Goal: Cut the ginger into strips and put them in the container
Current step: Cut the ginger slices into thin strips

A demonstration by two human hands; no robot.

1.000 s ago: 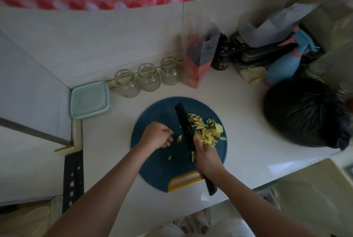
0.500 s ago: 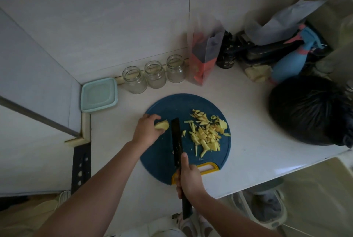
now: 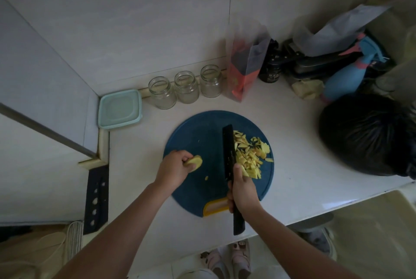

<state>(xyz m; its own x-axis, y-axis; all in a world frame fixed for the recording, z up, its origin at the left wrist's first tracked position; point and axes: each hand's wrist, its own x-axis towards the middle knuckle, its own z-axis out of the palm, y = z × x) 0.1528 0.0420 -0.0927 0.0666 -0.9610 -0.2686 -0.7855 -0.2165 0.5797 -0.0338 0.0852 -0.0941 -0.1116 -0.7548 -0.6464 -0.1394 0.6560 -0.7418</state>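
Observation:
A round blue cutting board (image 3: 202, 130) with a yellow handle lies on the white counter. My left hand (image 3: 173, 167) grips a whole piece of peeled ginger (image 3: 195, 162) at the board's left side. My right hand (image 3: 242, 191) holds a black knife (image 3: 229, 150) by its handle, the blade lying along the left edge of a pile of yellow ginger strips (image 3: 249, 155) on the board's right half. One small ginger bit (image 3: 206, 178) lies alone between my hands. The pale green lidded container (image 3: 120, 110) sits at the back left, apart from the board.
Three empty glass jars (image 3: 185, 86) line the wall behind the board. A tall clear bag (image 3: 245, 62), dark jars, a blue spray bottle (image 3: 351, 71) and a black bag (image 3: 369, 134) crowd the right. A black knife holder (image 3: 96, 197) hangs at the left edge.
My right hand moved the knife right, up against the ginger pile. My left hand shifted left and toward me, still holding the ginger piece.

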